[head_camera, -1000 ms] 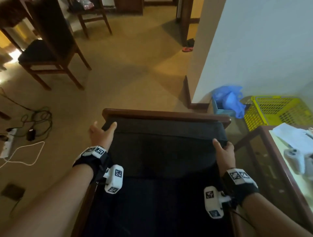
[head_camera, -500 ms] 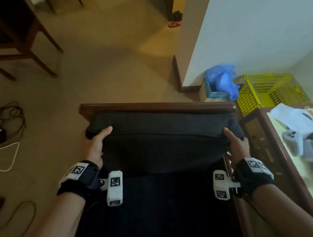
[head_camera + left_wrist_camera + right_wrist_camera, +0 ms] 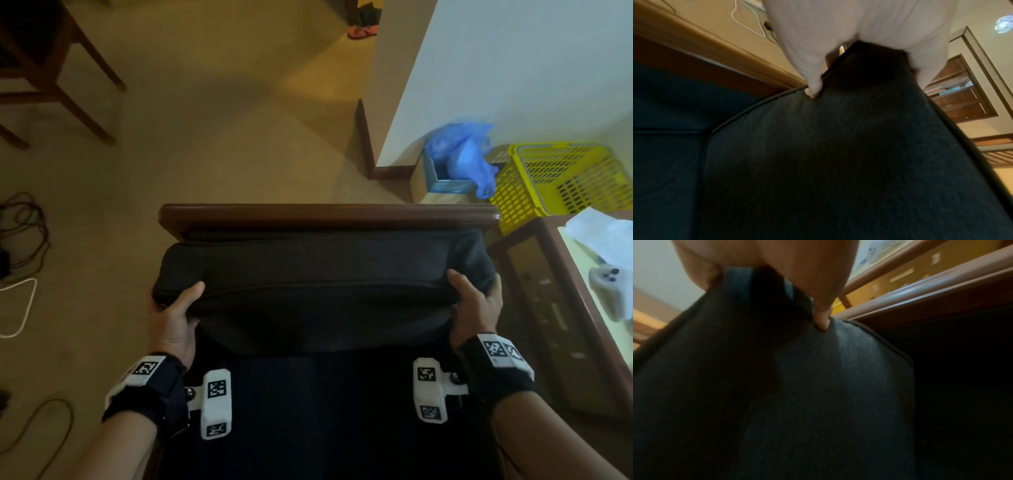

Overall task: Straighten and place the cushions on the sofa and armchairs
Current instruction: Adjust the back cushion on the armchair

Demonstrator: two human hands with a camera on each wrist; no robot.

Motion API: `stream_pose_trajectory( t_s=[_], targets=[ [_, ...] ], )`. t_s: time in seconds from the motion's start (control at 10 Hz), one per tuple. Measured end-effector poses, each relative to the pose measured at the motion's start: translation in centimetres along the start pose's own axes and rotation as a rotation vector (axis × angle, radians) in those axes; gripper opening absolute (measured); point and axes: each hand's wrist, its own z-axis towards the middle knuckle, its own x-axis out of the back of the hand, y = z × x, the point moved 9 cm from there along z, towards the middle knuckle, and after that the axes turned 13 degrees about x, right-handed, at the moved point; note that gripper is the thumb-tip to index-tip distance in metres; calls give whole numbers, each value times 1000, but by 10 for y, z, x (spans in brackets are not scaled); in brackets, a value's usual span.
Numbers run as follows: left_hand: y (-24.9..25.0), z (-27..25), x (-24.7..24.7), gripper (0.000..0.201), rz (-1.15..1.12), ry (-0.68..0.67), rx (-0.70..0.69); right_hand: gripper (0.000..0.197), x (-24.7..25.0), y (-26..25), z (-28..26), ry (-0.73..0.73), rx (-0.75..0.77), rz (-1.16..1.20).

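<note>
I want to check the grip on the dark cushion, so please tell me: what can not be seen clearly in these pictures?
- Left hand fingers: head view, hidden behind the cushion; only the thumb shows.
- Right hand fingers: same view, wrapped behind the cushion's corner.
- Cushion's lower edge: head view, lost in the dark seat.
- White object on the side table: head view, blurred and cut by the right edge.

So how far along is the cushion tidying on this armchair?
Midway on this chair. Nothing looks finished yet. In hand: the left hand and right hand grip the two ends of the dark back cushion, below the wooden top rail. Left: settling it straight. No other seats are in view.
</note>
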Motion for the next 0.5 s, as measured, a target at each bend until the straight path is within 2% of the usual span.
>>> stream_pose_trajectory(
  t_s=[0.1, 0.2, 0.3, 0.4, 0.5],
  targets=[
    [-2, -6, -19, 85, 49, -36, 18, 28, 18, 11, 4, -4, -97, 50],
    [14, -14, -38, 86, 202, -103, 55, 35, 18, 8, 7, -20, -92, 28],
    [42, -25, -34, 73, 416, -11, 19, 65, 20, 10, 11, -36, -115, -72],
    [61, -54, -33, 82, 503, 42, -34, 82, 32, 6, 3, -105, -101, -86],
    [54, -107, -10, 62, 511, 178, -47, 47, 61, 8, -49, -217, -269, -50]
  ],
)
